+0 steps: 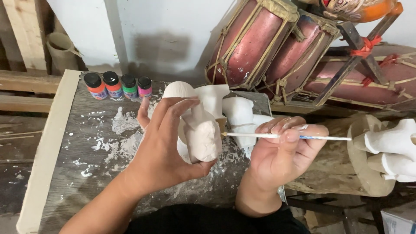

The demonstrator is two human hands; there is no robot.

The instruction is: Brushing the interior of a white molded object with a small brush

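My left hand [162, 143] grips a small pale carved figure [201, 132], holding it upright above the worktable [86, 143]. My right hand [281, 151] pinches a thin paintbrush [329, 138] with a white handle, laid horizontally, its tip touching the figure's right side. Behind the figure stand other white-painted carved pieces [238, 110]. Several small paint bottles [117, 85] with black caps line the table's far edge, to the upper left of my left hand.
The grey wooden table is spattered with white paint [123, 123]. Red drums [260, 41] lean on the wall at the back right. On a wooden stump [342, 164] to the right lie more white carved pieces [392, 149].
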